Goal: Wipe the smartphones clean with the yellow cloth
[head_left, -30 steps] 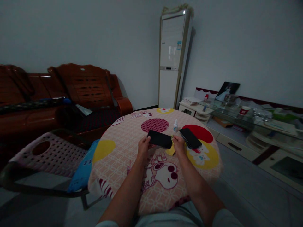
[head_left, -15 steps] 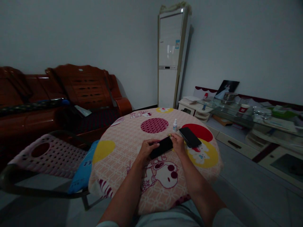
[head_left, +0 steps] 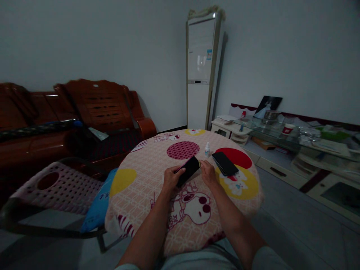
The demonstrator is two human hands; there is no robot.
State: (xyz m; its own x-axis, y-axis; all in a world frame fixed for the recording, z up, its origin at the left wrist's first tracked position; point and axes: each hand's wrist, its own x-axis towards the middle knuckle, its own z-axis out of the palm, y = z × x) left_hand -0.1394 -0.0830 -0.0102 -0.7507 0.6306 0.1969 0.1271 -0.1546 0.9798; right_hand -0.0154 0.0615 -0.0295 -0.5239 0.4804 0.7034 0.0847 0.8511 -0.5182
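Black phone (head_left: 188, 171) now tilted up on edge over the table (head_left: 140, 187), gripped in left hand (head_left: 170, 179); a second ago it lay flatter between both hands. Right hand (head_left: 207, 173) pinches something yellowish at the phone's top corner; the cloth seen earlier is hidden. Second phone (head_left: 225, 163) and small bottle (head_left: 207, 149) just beyond. Dim light blurs finger detail.

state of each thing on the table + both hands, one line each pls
Black phone in hand: lifted off the table, tilted, gripped by both hands.
Left hand: closed on that phone's near end.
Right hand: pinching its far end.
Second black phone: flat on the cartoon-print tablecloth, untouched.
Small white bottle: upright, capped.
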